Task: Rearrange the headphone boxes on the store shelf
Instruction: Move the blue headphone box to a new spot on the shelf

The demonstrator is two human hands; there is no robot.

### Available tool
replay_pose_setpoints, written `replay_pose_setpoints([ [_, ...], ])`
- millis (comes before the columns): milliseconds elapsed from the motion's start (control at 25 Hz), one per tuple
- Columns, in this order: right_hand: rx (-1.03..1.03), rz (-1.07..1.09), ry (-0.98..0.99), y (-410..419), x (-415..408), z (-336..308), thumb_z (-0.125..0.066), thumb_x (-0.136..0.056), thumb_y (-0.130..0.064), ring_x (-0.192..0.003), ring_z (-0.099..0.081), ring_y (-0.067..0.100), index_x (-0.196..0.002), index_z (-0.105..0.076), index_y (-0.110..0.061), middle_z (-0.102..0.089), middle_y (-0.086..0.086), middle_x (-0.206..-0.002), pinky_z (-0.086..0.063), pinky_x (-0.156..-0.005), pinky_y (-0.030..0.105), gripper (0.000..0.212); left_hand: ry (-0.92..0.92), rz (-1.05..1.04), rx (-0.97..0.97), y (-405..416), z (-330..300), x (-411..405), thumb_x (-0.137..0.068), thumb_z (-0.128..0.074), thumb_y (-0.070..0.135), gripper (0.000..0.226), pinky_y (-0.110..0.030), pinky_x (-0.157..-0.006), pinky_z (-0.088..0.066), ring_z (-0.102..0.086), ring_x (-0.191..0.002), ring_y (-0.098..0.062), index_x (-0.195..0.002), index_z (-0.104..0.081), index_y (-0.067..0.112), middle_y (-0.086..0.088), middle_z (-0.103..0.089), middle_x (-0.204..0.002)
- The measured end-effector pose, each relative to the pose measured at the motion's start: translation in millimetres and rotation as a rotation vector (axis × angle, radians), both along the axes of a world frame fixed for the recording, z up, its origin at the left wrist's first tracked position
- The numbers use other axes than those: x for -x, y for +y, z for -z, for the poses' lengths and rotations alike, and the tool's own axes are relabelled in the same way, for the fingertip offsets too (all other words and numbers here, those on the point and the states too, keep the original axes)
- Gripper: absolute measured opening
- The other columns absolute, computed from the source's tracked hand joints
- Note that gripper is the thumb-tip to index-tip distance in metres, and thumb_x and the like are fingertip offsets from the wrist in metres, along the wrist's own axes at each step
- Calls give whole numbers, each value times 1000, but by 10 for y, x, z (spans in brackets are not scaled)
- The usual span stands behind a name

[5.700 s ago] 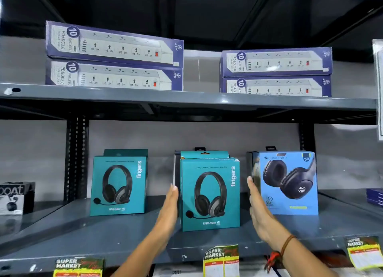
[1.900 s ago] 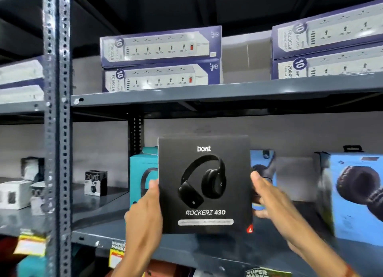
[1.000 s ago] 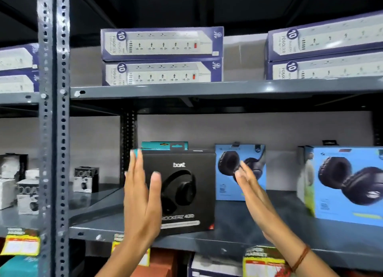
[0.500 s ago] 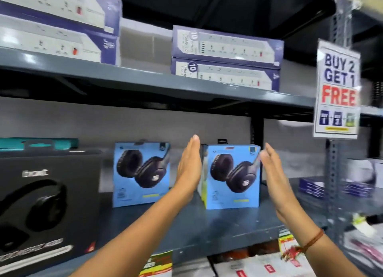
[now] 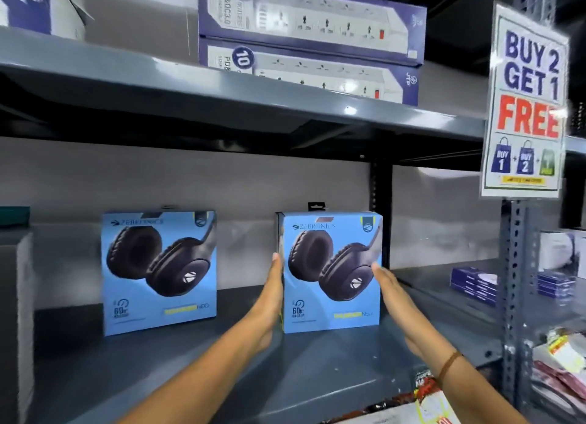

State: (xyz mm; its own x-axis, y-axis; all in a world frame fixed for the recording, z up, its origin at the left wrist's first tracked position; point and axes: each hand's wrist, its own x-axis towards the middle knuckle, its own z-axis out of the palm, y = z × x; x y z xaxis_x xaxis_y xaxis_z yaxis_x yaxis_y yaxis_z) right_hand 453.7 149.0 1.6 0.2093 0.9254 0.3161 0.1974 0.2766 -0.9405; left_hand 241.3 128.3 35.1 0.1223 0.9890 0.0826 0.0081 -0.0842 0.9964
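Note:
Two light-blue headphone boxes stand upright on the grey shelf (image 5: pixel 317 376). The right blue box (image 5: pixel 331 271) sits between my palms. My left hand (image 5: pixel 269 300) lies flat against its left side, fingers straight. My right hand (image 5: pixel 391 297) presses its right edge, fingers extended. The left blue box (image 5: pixel 160 271) stands free, about a box width to the left. A black box (image 5: pixel 12 312) is cut off at the left frame edge, with a teal box top (image 5: pixel 14 214) showing behind it.
Purple power-strip boxes (image 5: pixel 310 40) are stacked on the upper shelf (image 5: pixel 222 87). A "Buy 2 Get 1 Free" sign (image 5: pixel 528 106) hangs on the perforated upright (image 5: pixel 513 297) at right. Small dark-blue packs (image 5: pixel 472 284) lie right of it. Price tags (image 5: pixel 428 395) hang at the shelf front.
My view has swung right, away from the black box. Both hands have closed in from beside the right blue box to press against its two sides.

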Motion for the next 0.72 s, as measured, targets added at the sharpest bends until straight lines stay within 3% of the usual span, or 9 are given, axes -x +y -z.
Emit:
replay_pose_setpoints([
  [40,-13,-5,22,6,4,15,-45,-90,-66,-134,-37,4,-149,-36,-38,-40,-20,-147,-27,-115,33,65,4,13,-5,9,4,0,-103,-10,58,48,-14,-73,-41,-62,-57,17,-106,-55,42,34,-67,-67],
  [120,-28,20,38,-13,16,38,-49,-80,-78,-136,-42,6,-142,-47,-41,-46,-20,-148,-29,-119,39,72,13,4,-42,67,15,59,-102,-9,61,49,-12,-62,-41,-61,-52,18,-89,-55,46,35,-65,-52],
  [200,-57,24,30,-67,26,11,-51,-67,-89,-131,-52,7,-133,-58,-43,-58,-18,-140,-37,-115,43,81,53,-36,-112,70,-49,182,-99,-11,67,53,-16,-70,-44,-64,-72,11,-87,-59,47,31,-71,-60],
  [320,-110,39,12,-367,94,-218,-50,-68,-85,-103,-71,6,-102,-74,-39,-77,-15,-106,-53,-95,37,62,77,-77,-174,-55,-212,477,-86,-15,81,71,-32,-94,-48,-69,-100,-9,-90,-73,40,15,-80,-90],
  [400,-173,10,12,-623,151,-391,-51,-73,-81,-90,-74,3,-92,-75,-35,-80,-15,-89,-55,-79,30,56,78,-90,-202,-217,-352,700,-70,-19,91,86,-38,-98,-52,-72,-104,-16,-96,-79,37,6,-81,-97],
  [480,-234,4,14,-847,230,-544,-48,-70,-85,-88,-74,3,-94,-73,-34,-79,-12,-88,-55,-73,27,62,98,-97,-244,-395,-480,869,-59,-18,94,96,-39,-99,-54,-73,-104,-18,-105,-79,37,0,-81,-105],
  [640,-265,-32,16,-1053,459,-659,-42,-59,-83,-87,-73,-2,-96,-70,-36,-79,-14,-86,-54,-68,22,66,129,-117,-258,-593,-522,1052,-74,-11,86,87,-32,-89,-55,-75,-95,-13,-98,-79,37,3,-83,-94],
  [720,-252,-57,17,-1073,600,-658,-43,-59,-83,-85,-72,-7,-92,-70,-38,-77,-23,-80,-53,-69,23,62,118,-147,-230,-667,-468,1139,-67,-14,91,90,-37,-97,-54,-74,-102,-15,-103,-78,39,4,-82,-99],
])
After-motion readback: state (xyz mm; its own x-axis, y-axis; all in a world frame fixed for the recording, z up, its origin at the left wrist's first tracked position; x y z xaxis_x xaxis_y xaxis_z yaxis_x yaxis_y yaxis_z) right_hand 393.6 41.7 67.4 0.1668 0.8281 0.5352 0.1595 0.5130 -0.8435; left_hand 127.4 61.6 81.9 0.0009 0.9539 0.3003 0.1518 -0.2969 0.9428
